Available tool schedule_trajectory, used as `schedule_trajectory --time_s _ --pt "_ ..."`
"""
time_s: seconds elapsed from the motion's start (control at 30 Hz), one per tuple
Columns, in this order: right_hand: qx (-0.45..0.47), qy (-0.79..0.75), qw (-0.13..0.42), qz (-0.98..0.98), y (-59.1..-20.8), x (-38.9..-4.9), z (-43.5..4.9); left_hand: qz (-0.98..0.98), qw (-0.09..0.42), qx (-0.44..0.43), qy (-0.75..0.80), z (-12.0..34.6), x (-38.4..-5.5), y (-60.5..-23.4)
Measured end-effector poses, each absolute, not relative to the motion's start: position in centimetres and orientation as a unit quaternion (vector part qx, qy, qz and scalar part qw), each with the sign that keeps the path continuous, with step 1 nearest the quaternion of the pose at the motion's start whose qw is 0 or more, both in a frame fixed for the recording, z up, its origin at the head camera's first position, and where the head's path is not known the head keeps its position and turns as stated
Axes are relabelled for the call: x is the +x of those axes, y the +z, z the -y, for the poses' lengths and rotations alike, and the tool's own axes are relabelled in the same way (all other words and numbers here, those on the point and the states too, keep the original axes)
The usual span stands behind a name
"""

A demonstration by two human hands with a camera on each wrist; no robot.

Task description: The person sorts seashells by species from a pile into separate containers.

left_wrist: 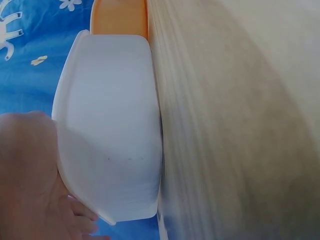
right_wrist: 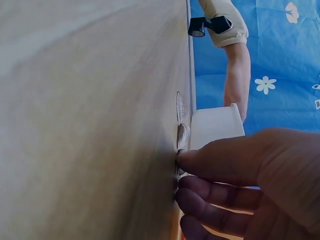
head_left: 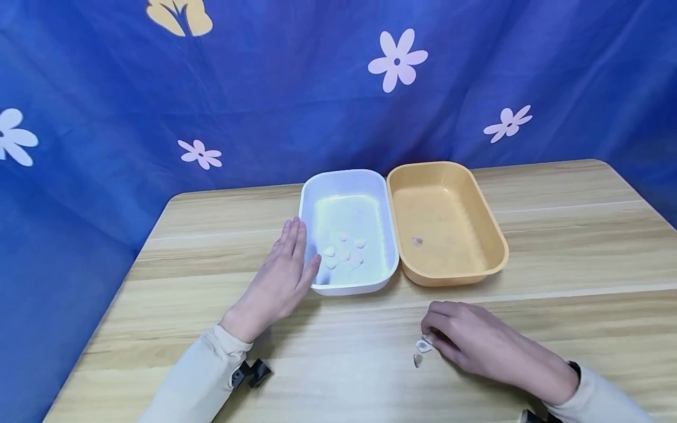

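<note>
The head view is bright, lit from a source out of frame, with a pale patch of glare on the near middle of the desk (head_left: 359,370), a bluish glow washing out the pale shells (head_left: 345,255) in the white tub (head_left: 346,217), and soft shadows beside the hands (head_left: 275,285) (head_left: 476,341). Both wrist views look dimmer and softer, the wood grain smeared, with broad brownish shadows across the surface.

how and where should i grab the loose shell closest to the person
Probably pinch the near shell by its left and right edges, coming down from above: it looks small and low on the table, and another shell sits close beyond its far end.
</note>
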State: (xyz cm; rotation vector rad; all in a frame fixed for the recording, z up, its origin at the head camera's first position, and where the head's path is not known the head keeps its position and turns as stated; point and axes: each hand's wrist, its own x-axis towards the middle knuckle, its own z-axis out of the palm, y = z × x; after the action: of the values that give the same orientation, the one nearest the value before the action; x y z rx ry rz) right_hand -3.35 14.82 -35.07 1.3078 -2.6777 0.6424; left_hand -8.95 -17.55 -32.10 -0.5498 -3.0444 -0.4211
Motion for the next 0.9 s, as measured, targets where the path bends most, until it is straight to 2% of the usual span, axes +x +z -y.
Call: schedule_trajectory --time_s 0.4,0.9 --pt "0.407 0.198 0.007 0.892 -35.01 -3.08 -14.89 0.974 0.011 -0.182 -0.135 17.59 -9.19 -32.17" --pt "0.417 0.220 0.031 0.881 -34.86 -2.97 -14.69 0.974 0.014 -0.183 -0.133 17.59 -9.39 -32.06"
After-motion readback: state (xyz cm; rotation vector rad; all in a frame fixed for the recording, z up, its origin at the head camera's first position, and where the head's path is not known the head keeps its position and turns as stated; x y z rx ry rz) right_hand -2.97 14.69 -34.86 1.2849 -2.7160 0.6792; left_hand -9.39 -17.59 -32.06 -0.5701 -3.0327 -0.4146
